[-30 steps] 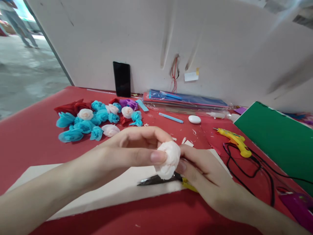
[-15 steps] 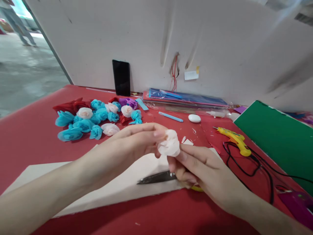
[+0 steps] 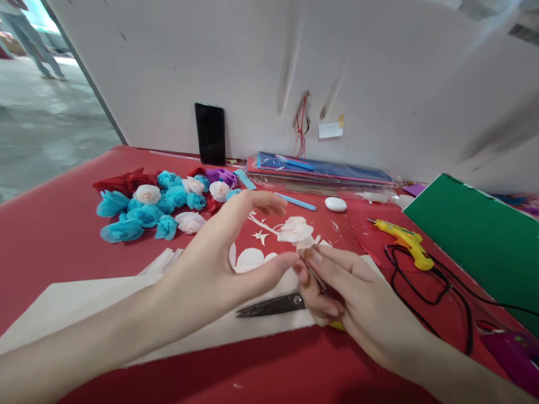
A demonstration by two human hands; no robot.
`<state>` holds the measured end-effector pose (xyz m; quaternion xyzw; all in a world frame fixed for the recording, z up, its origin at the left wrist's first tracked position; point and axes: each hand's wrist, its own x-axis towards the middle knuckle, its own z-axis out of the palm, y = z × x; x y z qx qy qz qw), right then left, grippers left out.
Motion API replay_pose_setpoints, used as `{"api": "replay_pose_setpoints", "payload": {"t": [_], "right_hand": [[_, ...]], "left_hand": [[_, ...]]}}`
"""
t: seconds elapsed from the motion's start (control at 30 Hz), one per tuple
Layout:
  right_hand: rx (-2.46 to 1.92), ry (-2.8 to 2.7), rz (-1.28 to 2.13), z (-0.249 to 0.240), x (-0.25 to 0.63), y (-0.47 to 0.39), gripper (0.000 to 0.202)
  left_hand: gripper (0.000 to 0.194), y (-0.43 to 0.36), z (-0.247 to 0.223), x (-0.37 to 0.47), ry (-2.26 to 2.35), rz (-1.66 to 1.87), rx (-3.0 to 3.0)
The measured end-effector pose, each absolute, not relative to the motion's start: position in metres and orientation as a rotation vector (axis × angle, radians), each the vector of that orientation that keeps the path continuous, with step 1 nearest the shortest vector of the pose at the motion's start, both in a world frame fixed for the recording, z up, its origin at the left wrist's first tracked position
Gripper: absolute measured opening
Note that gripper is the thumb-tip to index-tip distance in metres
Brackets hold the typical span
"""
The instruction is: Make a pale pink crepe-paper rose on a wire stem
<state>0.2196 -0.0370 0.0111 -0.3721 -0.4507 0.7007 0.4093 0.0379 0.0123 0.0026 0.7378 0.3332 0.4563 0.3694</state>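
Observation:
Between the fingertips of my right hand (image 3: 349, 292) is the base of a pale pink paper flower (image 3: 295, 229), its ruffled petals pointing up and away. My left hand (image 3: 236, 252) is open, thumb and fingers spread wide, the thumb tip close to the flower's base. Scissors (image 3: 273, 304) with dark blades lie on a cream paper sheet (image 3: 181, 322) below the hands; my right hand covers part of their handle. Cut paper petals (image 3: 251, 257) and scraps (image 3: 260, 238) show beyond the sheet, partly behind my left hand.
Blue, white, red and purple paper flowers (image 3: 145, 215) lie at the left on the red table (image 3: 54, 224). A phone (image 3: 210, 134) leans on the wall. At the right are a yellow glue gun (image 3: 404, 241), its black cord and a green board (image 3: 475, 247). A person's legs (image 3: 31, 45) show far left.
My left hand has let go of the flower, opened and drawn back slightly left. The flower now tilts away in my right hand, and petals and scraps behind it have come into view.

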Motion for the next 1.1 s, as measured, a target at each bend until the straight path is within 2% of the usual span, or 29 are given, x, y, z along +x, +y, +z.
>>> {"api": "replay_pose_setpoints", "payload": {"t": [0.07, 0.33, 0.57, 0.8, 0.97, 1.1], "right_hand": [[-0.944, -1.193, 1.732, 0.01, 0.217, -0.039, 0.033], [-1.108, -1.4, 1.566, 0.018, 0.209, -0.047, 0.031], [-1.111, -1.417, 1.524, 0.015, 0.207, -0.053, 0.029], [-1.212, -1.501, 1.484, 0.015, 0.209, -0.055, 0.031], [-1.254, -1.746, 1.097, 0.014, 0.211, -0.058, 0.035], [-1.223, -1.911, 0.787, 0.011, 0.212, -0.059, 0.034]], "left_hand": [[0.036, 0.011, 0.006, 0.037, 0.848, 1.315, 2.123], [0.018, 0.007, 0.008, 0.037, 0.881, 1.5, 2.764], [0.012, 0.004, 0.009, 0.033, 0.898, 1.571, 2.926], [0.017, 0.004, 0.009, 0.03, 0.867, 1.599, 2.949], [0.022, 0.003, 0.009, 0.032, 0.849, 1.623, 2.946], [0.018, 0.002, 0.011, 0.032, 0.88, 1.576, 2.957]]}}
